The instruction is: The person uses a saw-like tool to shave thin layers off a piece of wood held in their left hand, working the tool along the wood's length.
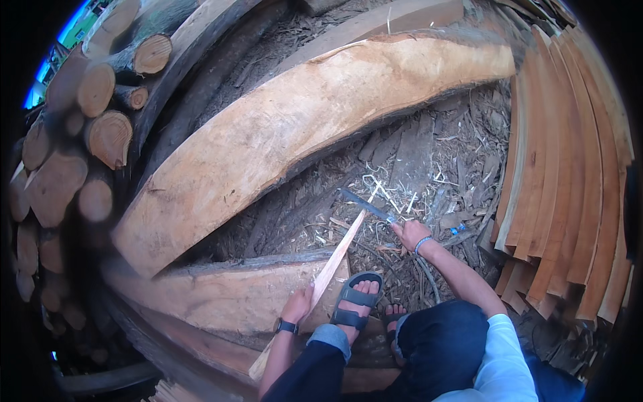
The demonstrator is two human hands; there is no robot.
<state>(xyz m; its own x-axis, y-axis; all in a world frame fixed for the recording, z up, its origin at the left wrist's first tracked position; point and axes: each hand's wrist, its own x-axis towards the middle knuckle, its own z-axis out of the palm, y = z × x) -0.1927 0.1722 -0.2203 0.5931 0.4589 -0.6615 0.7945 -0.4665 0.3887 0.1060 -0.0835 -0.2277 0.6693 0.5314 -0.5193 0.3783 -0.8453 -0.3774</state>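
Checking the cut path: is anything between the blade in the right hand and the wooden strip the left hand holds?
Nothing visible. The right hand holds the blade right at the tip of the wooden strip, which the left hand steadies; only wood chips lie beneath.

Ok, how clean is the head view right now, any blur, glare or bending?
Head view: even daylight, no glare; the big slab and stacked boards bow from fisheye; black corners; the blade in the right hand looks slightly soft; the left hand on the stick is sharp.
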